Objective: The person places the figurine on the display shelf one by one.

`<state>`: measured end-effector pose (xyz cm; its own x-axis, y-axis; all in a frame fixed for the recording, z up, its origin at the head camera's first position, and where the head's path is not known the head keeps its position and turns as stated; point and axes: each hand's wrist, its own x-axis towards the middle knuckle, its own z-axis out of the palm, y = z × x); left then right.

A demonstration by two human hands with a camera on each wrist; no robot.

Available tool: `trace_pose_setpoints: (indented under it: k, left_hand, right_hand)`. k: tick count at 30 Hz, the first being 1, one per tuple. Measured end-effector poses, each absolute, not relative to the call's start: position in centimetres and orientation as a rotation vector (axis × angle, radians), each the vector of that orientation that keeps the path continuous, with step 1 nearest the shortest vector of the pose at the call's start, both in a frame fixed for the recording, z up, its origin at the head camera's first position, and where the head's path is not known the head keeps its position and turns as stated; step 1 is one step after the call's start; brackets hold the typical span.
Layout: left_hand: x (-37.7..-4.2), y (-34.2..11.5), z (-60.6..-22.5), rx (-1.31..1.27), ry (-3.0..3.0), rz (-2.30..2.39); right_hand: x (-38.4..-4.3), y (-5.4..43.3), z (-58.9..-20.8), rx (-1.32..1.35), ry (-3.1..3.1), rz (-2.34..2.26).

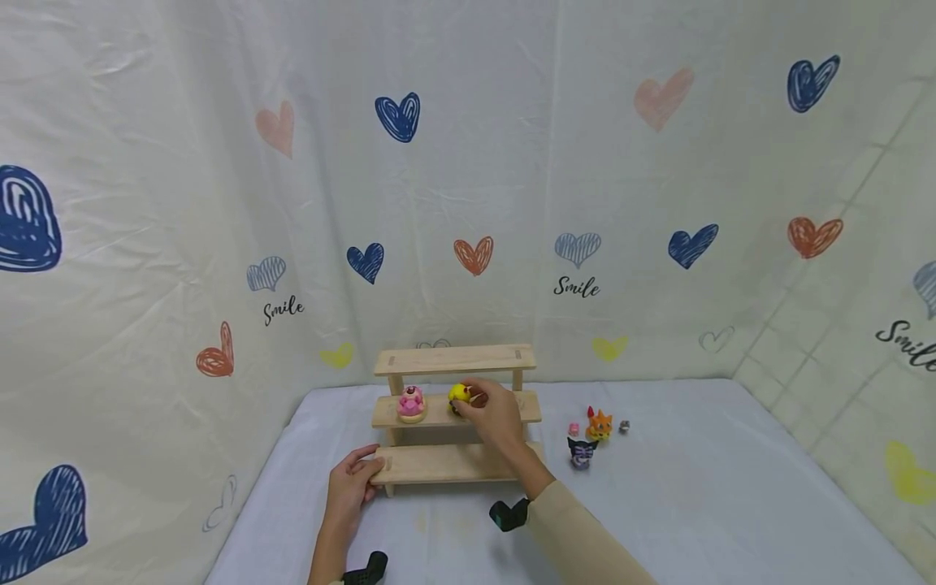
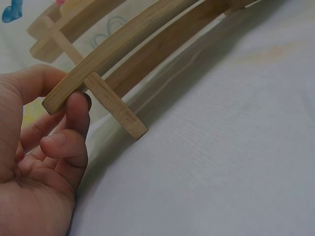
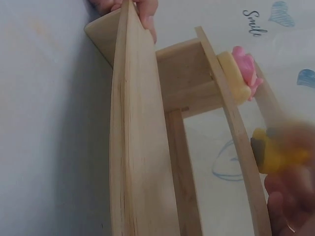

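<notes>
A three-step wooden display shelf [image 1: 446, 461] stands on the white cloth. At its lowest step, my left hand [image 1: 349, 486] grips the left end, thumb above and fingers beneath, as the left wrist view shows. My right hand [image 1: 497, 418] pinches a small yellow toy figure [image 1: 459, 395] with a dark base, right at the middle step; in the right wrist view the yellow figure [image 3: 268, 152] is partly covered by blurred fingers. A pink toy figure [image 1: 412, 403] on a cream round base sits to its left on the same step.
Right of the shelf, several small toys stand on the cloth: an orange fox-like figure [image 1: 600, 425], a dark figure with pointed ears [image 1: 582, 453], a tiny pink one [image 1: 574, 428] and a tiny grey one [image 1: 624, 426]. A heart-printed curtain [image 1: 468, 162] hangs behind.
</notes>
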<state>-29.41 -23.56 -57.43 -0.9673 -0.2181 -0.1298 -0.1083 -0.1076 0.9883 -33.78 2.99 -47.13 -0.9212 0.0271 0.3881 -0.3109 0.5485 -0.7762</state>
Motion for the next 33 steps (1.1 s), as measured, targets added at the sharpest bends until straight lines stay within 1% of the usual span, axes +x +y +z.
trace_pose_setpoints:
  k: [33]
  left_hand:
    - [-29.64,-23.54,-57.78,0.375,-2.044,-2.244]
  right_hand:
    - [-34.53,2.51,-47.87,0.22,-2.43,1.29]
